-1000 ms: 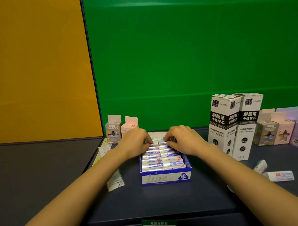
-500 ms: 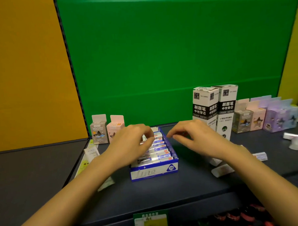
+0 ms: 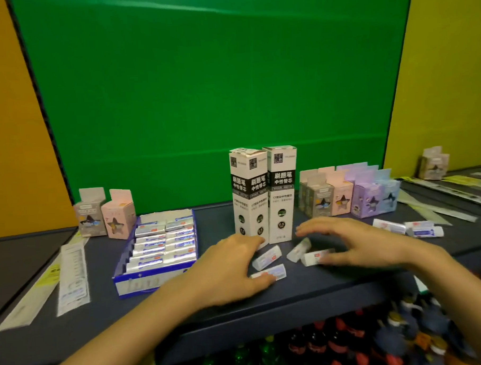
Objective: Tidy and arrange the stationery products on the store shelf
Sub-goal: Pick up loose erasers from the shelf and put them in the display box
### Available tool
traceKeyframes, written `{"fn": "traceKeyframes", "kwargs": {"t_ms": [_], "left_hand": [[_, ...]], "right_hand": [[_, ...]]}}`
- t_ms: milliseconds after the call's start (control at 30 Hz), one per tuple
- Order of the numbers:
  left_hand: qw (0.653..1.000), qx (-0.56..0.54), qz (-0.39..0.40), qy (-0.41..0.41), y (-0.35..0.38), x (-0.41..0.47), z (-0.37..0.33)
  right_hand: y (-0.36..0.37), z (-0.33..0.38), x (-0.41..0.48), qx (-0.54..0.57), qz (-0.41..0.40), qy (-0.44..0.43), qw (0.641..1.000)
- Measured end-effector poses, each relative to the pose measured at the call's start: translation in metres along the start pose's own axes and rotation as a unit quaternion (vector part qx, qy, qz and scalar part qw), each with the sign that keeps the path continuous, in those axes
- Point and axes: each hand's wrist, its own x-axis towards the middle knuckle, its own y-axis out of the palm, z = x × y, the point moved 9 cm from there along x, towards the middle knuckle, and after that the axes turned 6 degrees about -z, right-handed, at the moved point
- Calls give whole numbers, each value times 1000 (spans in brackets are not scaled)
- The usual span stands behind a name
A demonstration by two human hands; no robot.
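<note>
Most of the lower frame is the dark shelf (image 3: 334, 285). Left of centre on it sits the blue tray (image 3: 133, 286), packed with rows of wrapped erasers. Two tall white refill boxes (image 3: 265, 197) stand upright at centre. Just in front of them lie four loose erasers (image 3: 266, 257), scattered and askew, with a further pair (image 3: 417, 229) towards the right edge. I judge these to be light, firm little blocks in slick wrappers, apt to skid, so I would pinch each across its long sides. My left hand (image 3: 229, 274) is spread flat, its thumb touching the lowest eraser (image 3: 269, 272), holding nothing. My right hand (image 3: 360, 243) arches over two others with its fingers apart. Whether it touches them I cannot tell.
</note>
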Motion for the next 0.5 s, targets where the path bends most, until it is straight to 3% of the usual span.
{"fn": "traceKeyframes", "kwargs": {"t_ms": [133, 300, 500], "left_hand": [[998, -21, 43, -40, 20, 7, -8], [995, -7, 46, -83, 24, 13, -8], [977, -25, 135, -161, 33, 16, 12]], "right_hand": [[21, -15, -1, -4, 57, -24, 998], [25, -13, 9, -38, 36, -78, 996], [27, -5, 19, -74, 46, -69, 994]]}}
